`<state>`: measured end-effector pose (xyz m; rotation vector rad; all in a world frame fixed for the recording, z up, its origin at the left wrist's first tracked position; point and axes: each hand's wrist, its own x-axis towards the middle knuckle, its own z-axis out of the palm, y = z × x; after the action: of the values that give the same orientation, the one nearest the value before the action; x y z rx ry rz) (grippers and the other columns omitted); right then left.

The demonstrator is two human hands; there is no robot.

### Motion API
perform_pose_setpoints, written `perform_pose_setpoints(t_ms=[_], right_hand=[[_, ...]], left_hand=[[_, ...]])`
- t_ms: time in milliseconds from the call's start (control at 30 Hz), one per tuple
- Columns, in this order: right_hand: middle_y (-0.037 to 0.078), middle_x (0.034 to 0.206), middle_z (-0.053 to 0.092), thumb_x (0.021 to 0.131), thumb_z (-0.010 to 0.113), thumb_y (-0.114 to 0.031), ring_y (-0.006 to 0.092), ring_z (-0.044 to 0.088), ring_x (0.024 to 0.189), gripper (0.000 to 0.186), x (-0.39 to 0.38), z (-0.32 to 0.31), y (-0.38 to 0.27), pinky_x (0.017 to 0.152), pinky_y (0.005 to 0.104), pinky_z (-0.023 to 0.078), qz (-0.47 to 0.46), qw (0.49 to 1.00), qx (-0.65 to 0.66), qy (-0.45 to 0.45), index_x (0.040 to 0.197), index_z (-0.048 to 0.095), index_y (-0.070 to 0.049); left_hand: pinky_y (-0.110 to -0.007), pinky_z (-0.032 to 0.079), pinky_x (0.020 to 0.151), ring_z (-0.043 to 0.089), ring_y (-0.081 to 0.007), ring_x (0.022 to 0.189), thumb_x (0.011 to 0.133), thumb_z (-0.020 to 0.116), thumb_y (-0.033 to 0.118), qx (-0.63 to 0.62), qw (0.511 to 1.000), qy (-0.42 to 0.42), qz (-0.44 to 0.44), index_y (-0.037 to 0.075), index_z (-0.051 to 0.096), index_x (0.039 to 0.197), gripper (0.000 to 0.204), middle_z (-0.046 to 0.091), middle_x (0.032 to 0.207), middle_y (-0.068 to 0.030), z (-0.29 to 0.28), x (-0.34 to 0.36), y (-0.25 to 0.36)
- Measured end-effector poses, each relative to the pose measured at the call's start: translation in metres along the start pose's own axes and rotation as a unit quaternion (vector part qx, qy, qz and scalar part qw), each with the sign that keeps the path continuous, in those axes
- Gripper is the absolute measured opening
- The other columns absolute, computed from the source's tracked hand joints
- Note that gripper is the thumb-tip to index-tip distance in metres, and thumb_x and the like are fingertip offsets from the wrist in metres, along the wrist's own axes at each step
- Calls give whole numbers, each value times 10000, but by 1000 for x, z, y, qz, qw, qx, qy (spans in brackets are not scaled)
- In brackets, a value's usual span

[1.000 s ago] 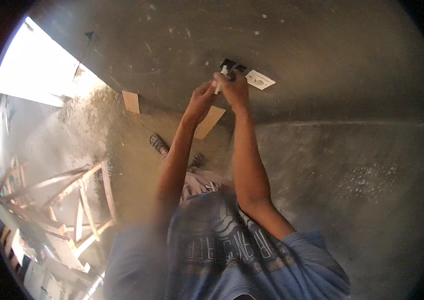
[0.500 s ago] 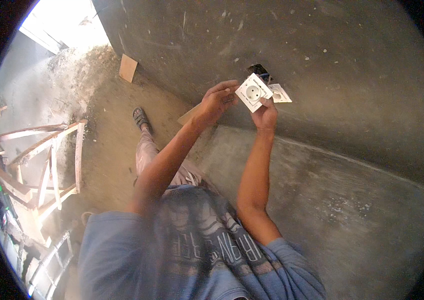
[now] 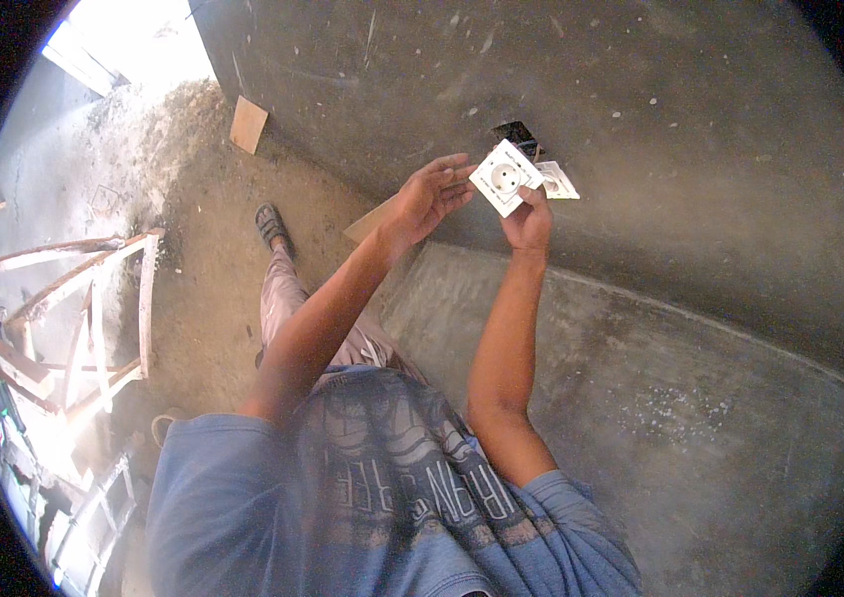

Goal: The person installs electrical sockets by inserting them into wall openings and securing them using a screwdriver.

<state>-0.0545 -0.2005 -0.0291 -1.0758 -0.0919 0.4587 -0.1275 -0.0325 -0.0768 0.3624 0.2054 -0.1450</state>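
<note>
My right hand (image 3: 526,223) grips a square white power socket (image 3: 503,176) by its lower right part, its round two-hole face turned up toward me. My left hand (image 3: 430,199) is open at the socket's left, fingers apart, its tips near the plate's edge; whether they touch it I cannot tell. Just beyond is a dark square opening (image 3: 514,136) in the grey wall (image 3: 701,179), with wires partly hidden behind the socket. A second white socket (image 3: 558,179) is at the wall right of the opening, partly behind the one in my hand.
A tan board (image 3: 248,124) leans at the wall's foot, another (image 3: 367,223) lies behind my left arm. A wooden frame (image 3: 148,298) and clutter stand at left. A grey concrete surface (image 3: 621,368) spans the right. My sandalled foot (image 3: 273,225) is on the dusty floor.
Since a second ago both hands have moved right, away from their pinch at the opening; the socket has turned face up in my right hand and my left hand has opened. My view has shifted.
</note>
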Motion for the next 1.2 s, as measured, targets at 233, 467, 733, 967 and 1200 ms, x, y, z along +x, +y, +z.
perform_pose_setpoints(t_ms=[233, 467, 733, 967, 1200], right_hand=[[101, 1226, 617, 1012, 487, -400, 241, 608, 1112, 478, 2, 12, -13, 957, 350, 496, 51, 991, -100, 73, 1306, 524, -24], [73, 1106, 648, 995, 444, -542, 177, 633, 984, 565, 12, 21, -8, 855, 346, 504, 52, 981, -66, 173, 1204, 594, -39], [27, 907, 654, 900, 631, -521, 155, 602, 810, 455, 20, 18, -25, 685, 318, 470, 89, 974, -121, 168, 981, 689, -77], [26, 849, 665, 888, 708, -355, 159, 620, 787, 300, 38, 3, 4, 699, 324, 466, 30, 989, 39, 141, 904, 689, -56], [50, 856, 683, 900, 695, -213, 157, 627, 757, 199, 51, 23, 19, 682, 315, 482, -16, 973, 84, 216, 919, 699, -14]], left_hand=[[-435, 405, 1041, 510, -350, 1244, 907, 641, 440, 430, 880, 46, 197, 22, 446, 1392, 669, 522, 1355, -203, 38, -3, -6], [-384, 502, 798, 638, -310, 941, 954, 590, 345, 528, 821, 22, 217, -36, 593, 1204, 456, 669, 1057, -209, 27, 33, 11], [-357, 507, 834, 623, -199, 1008, 904, 700, 331, 497, 853, -43, 153, -47, 537, 1287, 563, 661, 1128, -130, 51, 18, 1], [-371, 503, 908, 609, -237, 1119, 881, 734, 302, 547, 824, -54, 134, -4, 518, 1356, 605, 627, 1245, -135, 51, 28, 23], [-374, 427, 1040, 549, -241, 1224, 894, 713, 182, 551, 817, -74, 151, -12, 459, 1398, 597, 571, 1334, -130, 39, 30, 25]])
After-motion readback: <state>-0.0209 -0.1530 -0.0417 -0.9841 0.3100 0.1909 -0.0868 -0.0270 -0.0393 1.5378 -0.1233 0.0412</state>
